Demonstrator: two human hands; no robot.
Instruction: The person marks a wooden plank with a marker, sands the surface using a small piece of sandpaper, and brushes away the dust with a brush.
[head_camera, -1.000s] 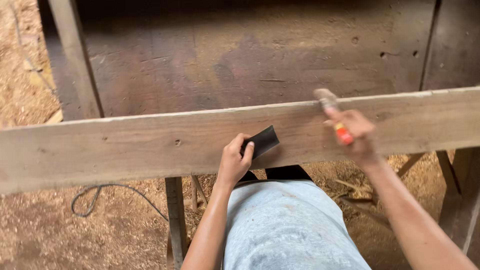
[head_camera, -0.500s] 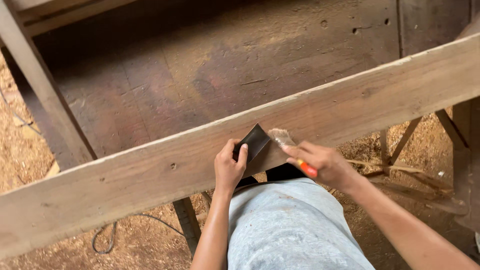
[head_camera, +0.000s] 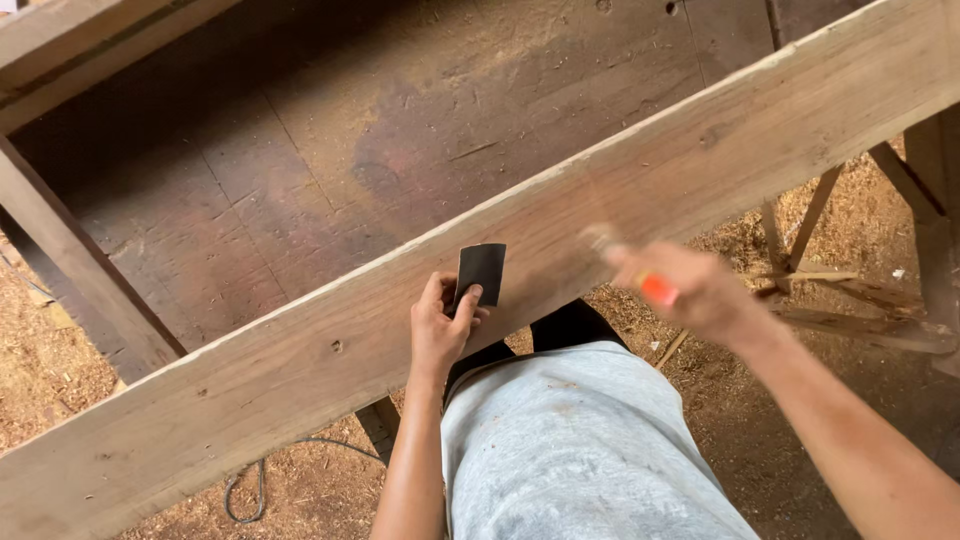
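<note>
Black sandpaper, pale weathered plank

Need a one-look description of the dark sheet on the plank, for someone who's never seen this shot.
Find the long pale wooden plank running diagonally across the view. Near its middle, at the edge closest to the person, the left hand pins a small dark rectangular sheet flat on the wood. It is the only black, thin, flat piece there; the blurred right hand holds an orange-handled tool instead.
</note>
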